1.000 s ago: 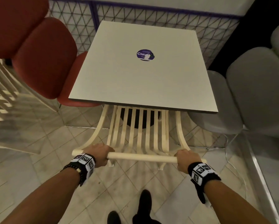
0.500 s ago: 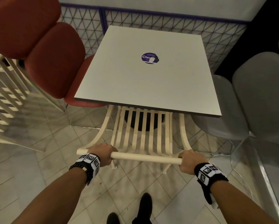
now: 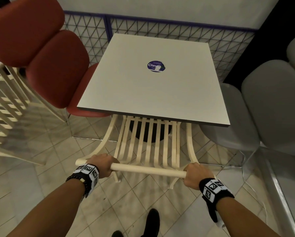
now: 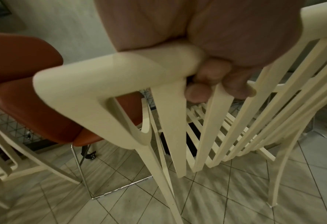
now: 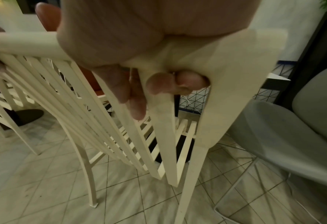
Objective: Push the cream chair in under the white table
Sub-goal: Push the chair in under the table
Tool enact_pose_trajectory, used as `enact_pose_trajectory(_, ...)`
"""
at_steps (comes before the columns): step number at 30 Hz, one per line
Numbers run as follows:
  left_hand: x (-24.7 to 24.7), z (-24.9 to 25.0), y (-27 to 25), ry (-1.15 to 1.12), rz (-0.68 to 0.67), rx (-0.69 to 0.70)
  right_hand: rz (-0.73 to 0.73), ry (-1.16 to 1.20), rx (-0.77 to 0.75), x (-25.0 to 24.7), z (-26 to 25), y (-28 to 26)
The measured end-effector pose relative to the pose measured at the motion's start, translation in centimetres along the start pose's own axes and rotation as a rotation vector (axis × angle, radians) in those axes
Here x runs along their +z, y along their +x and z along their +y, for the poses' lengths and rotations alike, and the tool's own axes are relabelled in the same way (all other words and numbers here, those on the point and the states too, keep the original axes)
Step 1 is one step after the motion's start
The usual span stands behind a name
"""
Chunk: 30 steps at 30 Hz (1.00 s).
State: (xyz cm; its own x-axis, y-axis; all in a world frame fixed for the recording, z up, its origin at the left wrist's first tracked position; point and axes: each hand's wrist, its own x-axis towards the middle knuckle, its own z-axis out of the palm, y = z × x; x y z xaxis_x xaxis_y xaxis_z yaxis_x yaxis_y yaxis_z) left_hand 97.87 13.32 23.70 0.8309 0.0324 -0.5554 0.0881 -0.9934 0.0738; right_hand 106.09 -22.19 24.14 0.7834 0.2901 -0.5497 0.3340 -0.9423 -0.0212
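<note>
The cream chair [image 3: 148, 147] has a slatted back, and its seat is hidden under the near edge of the white table [image 3: 153, 93]. My left hand [image 3: 103, 164] grips the left end of the chair's top rail [image 3: 148, 170]. My right hand [image 3: 195, 174] grips the rail's right end. In the left wrist view my fingers [image 4: 197, 91] curl under the rail [image 4: 120, 68] beside the slats. In the right wrist view my fingers [image 5: 160, 83] wrap the rail's corner [image 5: 235, 60]. A round purple sticker [image 3: 156, 66] lies on the tabletop.
A red padded chair [image 3: 45, 62] stands at the table's left side and a grey padded chair [image 3: 263, 106] at its right. Another cream slatted chair [image 3: 4, 108] is at far left. A wire-mesh fence [image 3: 143, 31] runs behind the table. The floor [image 3: 40, 177] is tiled.
The table and chair sit a little further from me in the view than a second ago, and more of the slatted back shows. Both hands keep their grip on the top rail.
</note>
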Motion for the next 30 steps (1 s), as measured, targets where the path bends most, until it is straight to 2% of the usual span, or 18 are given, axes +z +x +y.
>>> enact_pose_trajectory(9, -0.1, 0.1, 0.5, 0.011, -0.003, -0.006, -0.02, 0.016, 0.01, -0.7, 0.1, 0.4)
enact_pose_trajectory(30, 0.3, -0.2, 1.2, -0.009, 0.016, 0.028, 0.043, -0.031, 0.048, 0.5, 0.3, 1.1)
